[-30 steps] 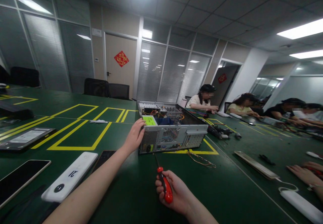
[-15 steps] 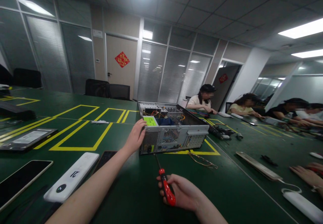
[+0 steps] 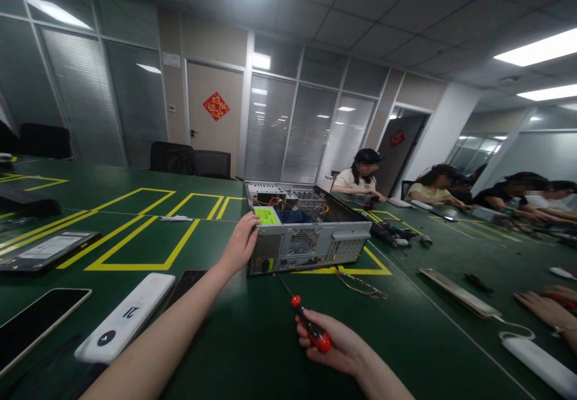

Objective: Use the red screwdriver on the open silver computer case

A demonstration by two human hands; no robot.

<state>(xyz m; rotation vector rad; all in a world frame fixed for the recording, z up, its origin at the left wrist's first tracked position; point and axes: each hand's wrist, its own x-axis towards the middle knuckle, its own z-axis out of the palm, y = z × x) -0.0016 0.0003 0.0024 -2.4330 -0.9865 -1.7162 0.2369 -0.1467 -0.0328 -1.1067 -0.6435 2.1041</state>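
An opened desktop computer case (image 3: 324, 237) lies on the table with its rear panel toward me, cables and a power supply with a bright green label (image 3: 265, 216) showing inside. My left hand (image 3: 240, 242) grips the case's near left corner beside the power supply, fingers over the edge. In my right hand (image 3: 328, 341) is a red and black screwdriver (image 3: 311, 326), my fingers wrapped round its handle. Its shaft slants up and left to the lower edge of the rear panel. Whether the tip touches the case I cannot tell.
Left on the green table (image 3: 252, 352) are a white power bank (image 3: 126, 317), a phone (image 3: 40, 323) and a hard drive (image 3: 49, 249). A wire bundle (image 3: 360, 284) lies before the case, black parts (image 3: 396, 233) to its right. Several people sit at right; one person's hand (image 3: 543, 308) shows nearby.
The screwdriver handle and my right hand have shifted right, so the shaft slants more. My left hand keeps its place on the case. The view has moved slightly.
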